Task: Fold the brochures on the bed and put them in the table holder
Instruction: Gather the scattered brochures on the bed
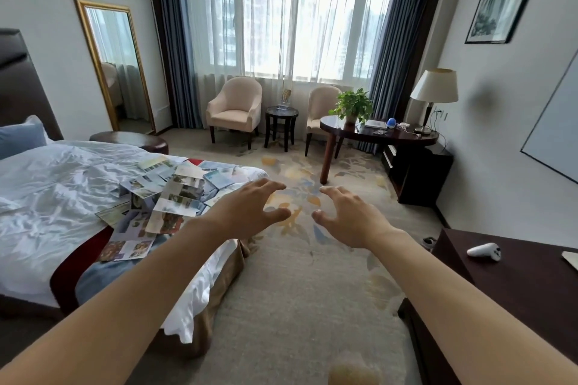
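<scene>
Head view: I hold both hands out over the carpet, empty, each grip spread wide. The brochures (pixel 162 197) lie heaped on the bed (pixel 62 184), left of my left hand (pixel 250 212), which is nearer than my right hand (pixel 347 219). The pile's long axis runs away from me; single sheets point every way.

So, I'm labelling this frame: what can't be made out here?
- Holder on the small round table: head view, too small and backlit to confirm.
- Brochures: print blurred; lower sheets hidden by overlapping ones.
- Bed: cut off by the left edge.
</scene>
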`<state>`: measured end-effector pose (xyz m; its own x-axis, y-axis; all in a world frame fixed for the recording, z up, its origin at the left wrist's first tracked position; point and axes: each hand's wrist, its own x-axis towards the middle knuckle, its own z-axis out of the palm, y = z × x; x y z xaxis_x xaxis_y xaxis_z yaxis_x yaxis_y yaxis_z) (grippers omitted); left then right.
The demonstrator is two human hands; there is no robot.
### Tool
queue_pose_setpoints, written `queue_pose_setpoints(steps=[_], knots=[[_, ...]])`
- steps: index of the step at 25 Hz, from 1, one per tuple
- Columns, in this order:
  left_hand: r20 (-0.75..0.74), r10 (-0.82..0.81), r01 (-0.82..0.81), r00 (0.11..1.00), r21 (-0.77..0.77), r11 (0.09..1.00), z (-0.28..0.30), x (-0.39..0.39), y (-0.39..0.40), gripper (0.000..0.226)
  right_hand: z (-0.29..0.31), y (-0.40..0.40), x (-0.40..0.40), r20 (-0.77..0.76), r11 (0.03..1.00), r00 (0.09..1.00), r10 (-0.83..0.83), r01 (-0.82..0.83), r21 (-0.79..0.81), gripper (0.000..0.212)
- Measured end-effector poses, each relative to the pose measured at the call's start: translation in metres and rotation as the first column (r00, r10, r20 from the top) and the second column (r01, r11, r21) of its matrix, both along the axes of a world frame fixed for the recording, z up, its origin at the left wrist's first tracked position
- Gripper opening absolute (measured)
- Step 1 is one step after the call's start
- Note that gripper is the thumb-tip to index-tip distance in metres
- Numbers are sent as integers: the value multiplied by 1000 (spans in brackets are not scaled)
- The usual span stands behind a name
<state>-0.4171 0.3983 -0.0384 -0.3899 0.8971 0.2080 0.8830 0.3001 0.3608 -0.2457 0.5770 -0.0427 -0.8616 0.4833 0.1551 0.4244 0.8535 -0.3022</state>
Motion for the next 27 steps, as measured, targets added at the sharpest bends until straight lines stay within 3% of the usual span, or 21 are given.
queue_pose_setpoints(steps=[18,27], knots=[[3,3,-3,1000,-16,1000,-22,-268,232,68,-13,224,-277,0,1000,1000,15,-15,-6,73],[20,91,-91,996,-19,996,-37,-400,362,64,-28,365,-428,8,993,993,120,-120,13,72]])
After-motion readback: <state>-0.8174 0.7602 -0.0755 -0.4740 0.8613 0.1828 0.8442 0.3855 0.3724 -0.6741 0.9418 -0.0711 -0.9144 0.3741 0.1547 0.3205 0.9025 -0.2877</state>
